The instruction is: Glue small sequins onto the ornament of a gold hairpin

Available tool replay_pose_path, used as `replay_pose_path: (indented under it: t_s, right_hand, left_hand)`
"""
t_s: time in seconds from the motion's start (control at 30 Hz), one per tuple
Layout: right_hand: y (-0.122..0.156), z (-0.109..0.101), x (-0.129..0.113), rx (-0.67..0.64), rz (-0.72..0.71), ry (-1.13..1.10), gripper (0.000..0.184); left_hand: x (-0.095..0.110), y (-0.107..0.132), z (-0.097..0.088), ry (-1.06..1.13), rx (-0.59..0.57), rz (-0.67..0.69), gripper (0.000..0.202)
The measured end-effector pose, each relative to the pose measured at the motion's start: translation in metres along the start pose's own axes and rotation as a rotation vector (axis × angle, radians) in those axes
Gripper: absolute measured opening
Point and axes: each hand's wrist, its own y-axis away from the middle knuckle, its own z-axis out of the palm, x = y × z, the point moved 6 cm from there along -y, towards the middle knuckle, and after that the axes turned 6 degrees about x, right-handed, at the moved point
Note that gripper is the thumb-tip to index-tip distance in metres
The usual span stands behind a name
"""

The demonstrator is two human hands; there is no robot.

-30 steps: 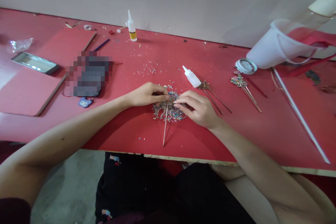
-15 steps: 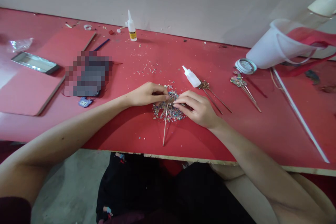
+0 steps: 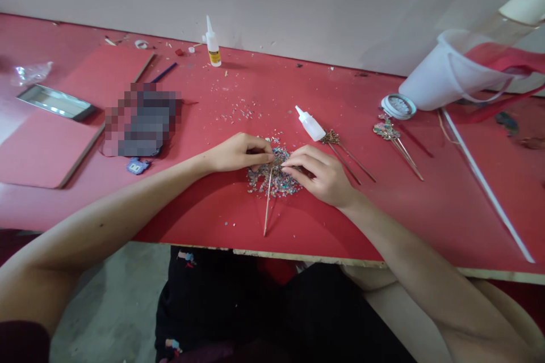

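Over a heap of small shiny chips (image 3: 283, 186), my left hand (image 3: 242, 153) is closed in a pinch at the head of a hairpin (image 3: 268, 204). The head is mostly covered by my fingers; a gold prong slants down toward the table's front edge. My right hand (image 3: 323, 173) meets it from the other side, thumb and forefinger pressed together at the head. What those fingertips hold is too small to make out. Just beyond my right hand, a small white glue bottle (image 3: 311, 126) leans on the head of a second hairpin (image 3: 347, 160).
A decorated hairpin (image 3: 388, 131) lies at the right, by a round white tub (image 3: 399, 106) and a tilted white bucket (image 3: 445, 76). Another glue bottle (image 3: 213, 50) stands near the wall. Left are a dark blurred item (image 3: 149, 125), a shallow box (image 3: 57, 102) and boards (image 3: 46, 150).
Both hands stay almost where they were, pinching at the hairpin's head. The view has shifted very slightly; nothing else on the table has visibly moved.
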Motion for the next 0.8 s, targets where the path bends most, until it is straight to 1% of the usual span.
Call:
replay_pose_path:
  t_s: [0.2,0.3,0.4,0.53,0.7,0.8]
  right_hand:
    - [0.0012,0.0024,0.0008,-0.008,-0.009,0.008,0.007]
    - [0.0010,0.0029,0.0012,-0.019,0.006,-0.024,0.007]
    - [0.0003,0.0020,0.0001,-0.019,0.008,-0.062,0.005]
    - [-0.0005,-0.0007,-0.0011,-0.005,0.011,-0.060,0.005]
    - [-0.0008,-0.0043,0.0000,0.005,0.037,-0.083,0.007]
    - [-0.0010,-0.0063,0.0041,0.010,0.075,-0.088,0.011]
  left_hand:
    - [0.0009,0.0001,0.0002,-0.003,-0.008,0.001,0.028]
    - [0.0015,-0.0002,0.0003,0.004,-0.009,-0.001,0.027]
    - [0.0006,-0.0003,0.0001,-0.003,-0.002,-0.001,0.028]
    - [0.0007,-0.0004,-0.0004,-0.006,0.006,-0.004,0.029]
    - [0.0031,0.0001,-0.0022,0.007,0.012,-0.030,0.026]
    - [0.0027,0.0008,-0.0044,0.019,0.036,-0.035,0.025]
